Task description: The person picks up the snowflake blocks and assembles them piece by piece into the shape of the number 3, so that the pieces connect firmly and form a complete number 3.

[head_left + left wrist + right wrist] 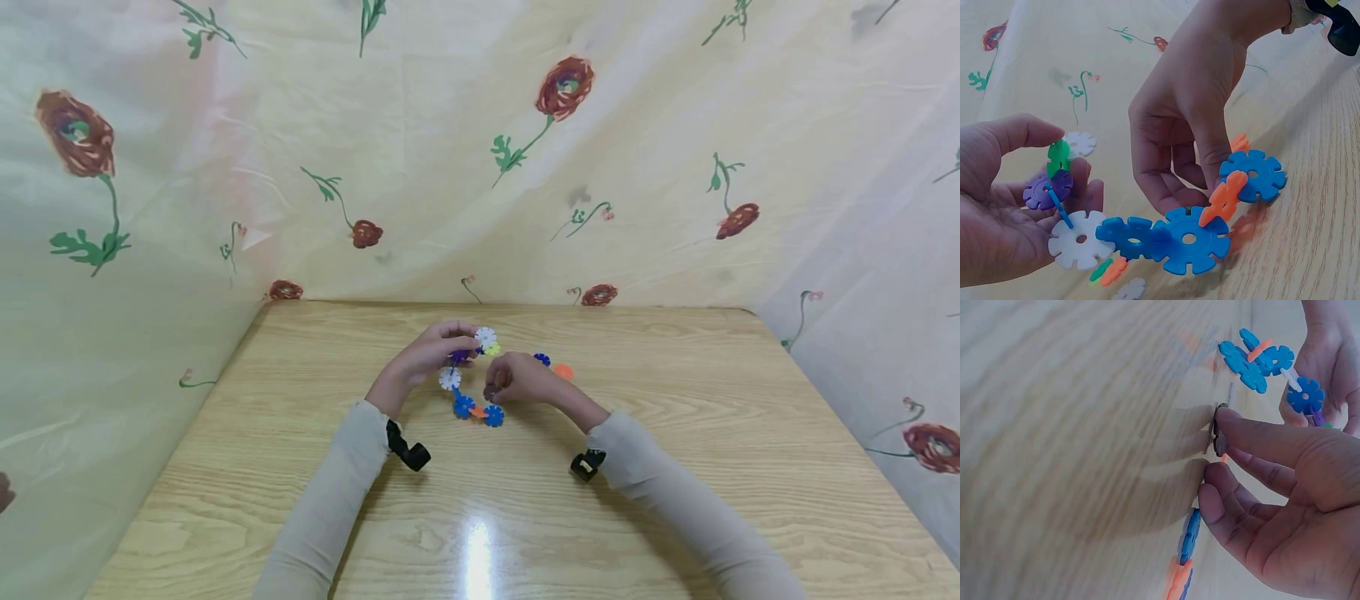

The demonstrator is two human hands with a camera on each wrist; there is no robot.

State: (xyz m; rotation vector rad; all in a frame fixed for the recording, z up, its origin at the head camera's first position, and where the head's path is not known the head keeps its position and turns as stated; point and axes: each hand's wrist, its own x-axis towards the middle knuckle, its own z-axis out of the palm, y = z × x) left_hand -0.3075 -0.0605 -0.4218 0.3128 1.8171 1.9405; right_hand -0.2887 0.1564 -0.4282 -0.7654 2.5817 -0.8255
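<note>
Cream cloth backdrop [427, 167] w/ red flowers & green stems closes off rear, left and right of head view. Chain of slotted, flower-shaped plastic discs [1166, 237] (blue, orange, white, purple, green) is at approx. ctr. of frame. L. hand [427, 354]: thumb & fingers clamped on chain's green/purple end. R. hand [525, 377]: dark, slotted plastic disc [1219, 431] pinched at fingertips, near tabletop; no join to chain seen. Dark-blue plastic disc [542, 359] and flat orange plastic disc [563, 372] lie just right of R. hand.

Handling (judged): chain light; discs thin, stiff, slightly slippery; slot joints the weak pts., apt to twist or pop if hung by one end. Best hold: flat faces beside a slot, adjoining disc supported.

Surface: wood-grain tabletop [540, 533], pale, smooth-looking, glare patch at bottom ctr. Cloth shows creases, esp. upper left.
</note>
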